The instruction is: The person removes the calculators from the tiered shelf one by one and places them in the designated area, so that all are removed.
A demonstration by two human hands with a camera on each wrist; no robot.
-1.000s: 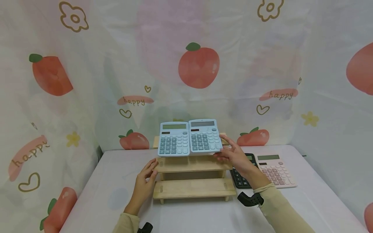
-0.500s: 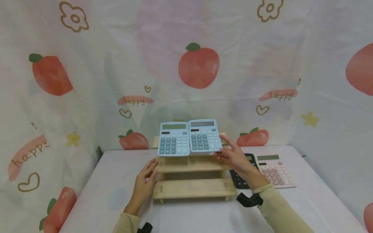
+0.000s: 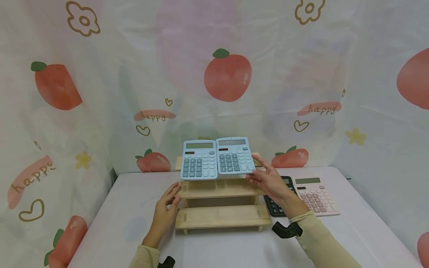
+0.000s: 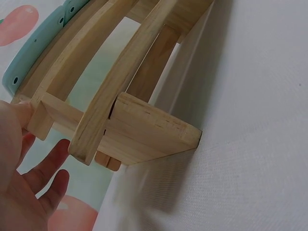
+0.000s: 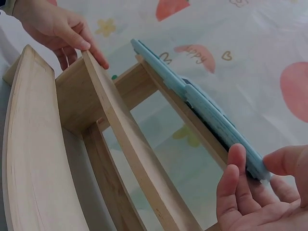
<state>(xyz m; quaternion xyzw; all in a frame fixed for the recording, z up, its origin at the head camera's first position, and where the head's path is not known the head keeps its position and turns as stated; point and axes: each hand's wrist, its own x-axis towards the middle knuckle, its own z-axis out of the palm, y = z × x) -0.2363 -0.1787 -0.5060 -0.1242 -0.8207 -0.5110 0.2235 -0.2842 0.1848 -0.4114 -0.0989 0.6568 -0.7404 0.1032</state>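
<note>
Two light blue calculators lean side by side on the top tier of a stepped wooden rack [image 3: 222, 216]. The right calculator [image 3: 235, 156] sits slightly higher and is tilted against the left calculator [image 3: 199, 160]. My right hand [image 3: 273, 182] pinches the lower right corner of the right one. In the right wrist view, the thumb is on the calculator's face [image 5: 226, 122] and the fingers are behind it. My left hand [image 3: 165, 210] grips the left end of the rack's middle board [image 5: 130, 130] between thumb and index finger. Its other fingers hang loosely below, as the left wrist view shows.
A black calculator [image 3: 275, 206], partly hidden by my right hand and forearm, lies on the white-covered table [image 3: 214, 249] to the right of the rack. Beside it lies a pale pink calculator [image 3: 316, 197]. A printed cloth [image 3: 228, 78] hangs behind the table.
</note>
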